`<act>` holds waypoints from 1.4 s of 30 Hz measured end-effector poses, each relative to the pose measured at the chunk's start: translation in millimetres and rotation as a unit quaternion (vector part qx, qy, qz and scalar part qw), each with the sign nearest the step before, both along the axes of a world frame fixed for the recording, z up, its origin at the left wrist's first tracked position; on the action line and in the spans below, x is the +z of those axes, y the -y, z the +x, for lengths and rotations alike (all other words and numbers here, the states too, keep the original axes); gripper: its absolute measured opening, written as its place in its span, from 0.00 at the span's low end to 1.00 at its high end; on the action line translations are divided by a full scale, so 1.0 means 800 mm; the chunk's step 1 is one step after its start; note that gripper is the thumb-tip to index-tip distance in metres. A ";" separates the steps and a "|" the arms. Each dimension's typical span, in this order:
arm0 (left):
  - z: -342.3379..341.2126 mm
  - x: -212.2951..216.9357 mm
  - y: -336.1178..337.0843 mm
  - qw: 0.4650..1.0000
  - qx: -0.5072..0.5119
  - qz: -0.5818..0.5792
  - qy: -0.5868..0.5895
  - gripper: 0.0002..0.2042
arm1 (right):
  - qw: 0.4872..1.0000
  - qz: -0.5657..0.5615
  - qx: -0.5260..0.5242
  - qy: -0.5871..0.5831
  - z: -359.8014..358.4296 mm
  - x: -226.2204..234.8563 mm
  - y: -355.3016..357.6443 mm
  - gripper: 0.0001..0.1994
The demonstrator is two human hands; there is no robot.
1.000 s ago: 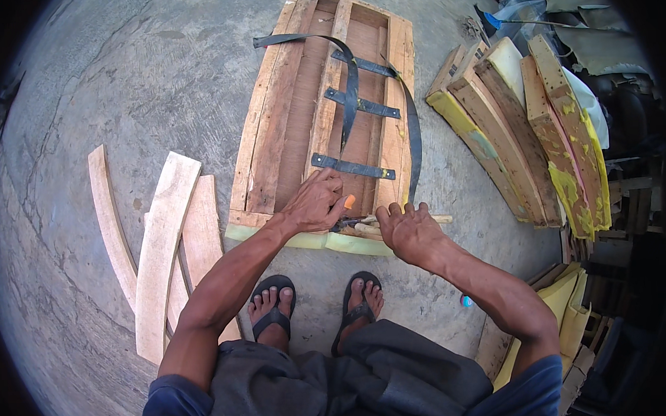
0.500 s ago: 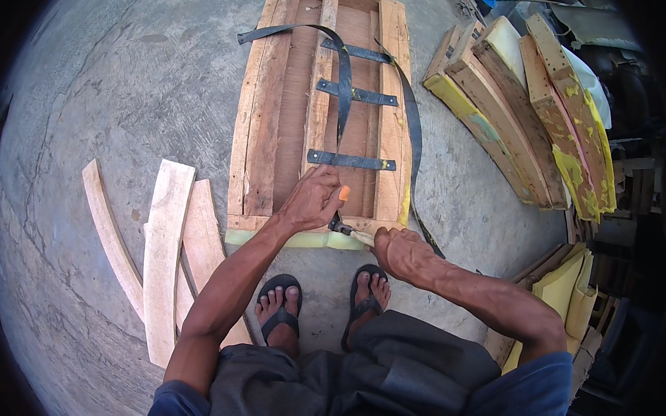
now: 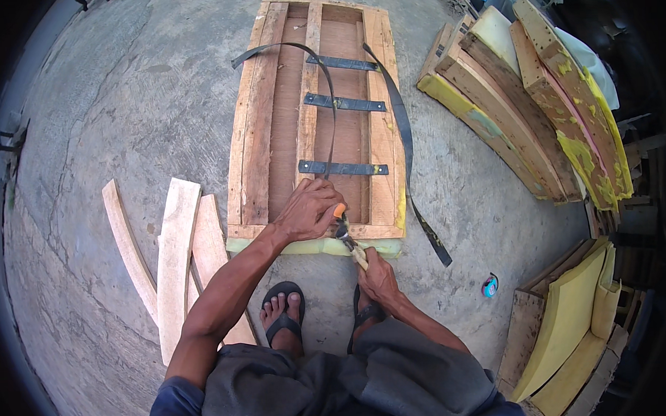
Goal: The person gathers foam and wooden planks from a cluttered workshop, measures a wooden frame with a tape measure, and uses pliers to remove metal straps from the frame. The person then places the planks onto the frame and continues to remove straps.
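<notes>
A wooden frame with a plywood panel inside lies on the concrete before my feet. Three short dark strips cross its right bay, fixed at their ends. My left hand is closed over the near end of the frame, on a long black strap that loops up over the wood. Something orange sits at its thumb; whether it is a cover is unclear. My right hand grips a plier-like tool with cream handles. Its metal head meets the strap end beside my left fingers, where details are hidden.
Another black strap trails down the frame's right side onto the floor. Curved wooden slats lie at left. Foam-edged wooden frames stand at right, with yellow foam pieces nearer me. A small blue tape measure rests on the floor.
My right hand has come in toward my body and left, turning the tool more upright. My left hand stays at the frame's near end. The tape measure now shows, uncovered by my right arm.
</notes>
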State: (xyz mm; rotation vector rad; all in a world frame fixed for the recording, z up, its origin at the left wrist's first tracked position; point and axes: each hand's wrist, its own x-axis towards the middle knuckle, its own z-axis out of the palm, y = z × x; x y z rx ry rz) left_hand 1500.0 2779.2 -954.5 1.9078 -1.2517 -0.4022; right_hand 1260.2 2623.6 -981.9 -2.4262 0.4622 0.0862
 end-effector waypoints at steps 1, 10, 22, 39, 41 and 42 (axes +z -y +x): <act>-0.002 -0.014 -0.013 1.000 0.007 -0.015 0.013 0.15 | 0.999 0.045 -0.005 0.003 0.010 0.028 0.001 0.10; -0.066 0.001 -0.010 0.997 -0.011 0.024 0.072 0.23 | 0.801 0.270 -0.482 0.229 0.048 0.157 0.248 0.11; -0.174 -0.045 -0.040 0.981 -0.052 0.060 0.177 0.19 | 0.856 0.105 -0.103 -0.495 -0.010 0.207 0.221 0.22; -0.176 -0.070 -0.044 0.978 -0.068 0.075 0.181 0.19 | 0.848 -0.292 0.242 -0.370 0.159 0.303 0.142 0.15; -0.172 -0.068 -0.047 0.979 -0.065 0.080 0.176 0.19 | 0.903 -0.200 0.233 -0.301 0.164 0.271 0.095 0.15; -0.171 -0.067 -0.049 0.979 -0.068 0.077 0.178 0.18 | 0.919 -0.169 0.220 -0.279 0.172 0.252 0.082 0.16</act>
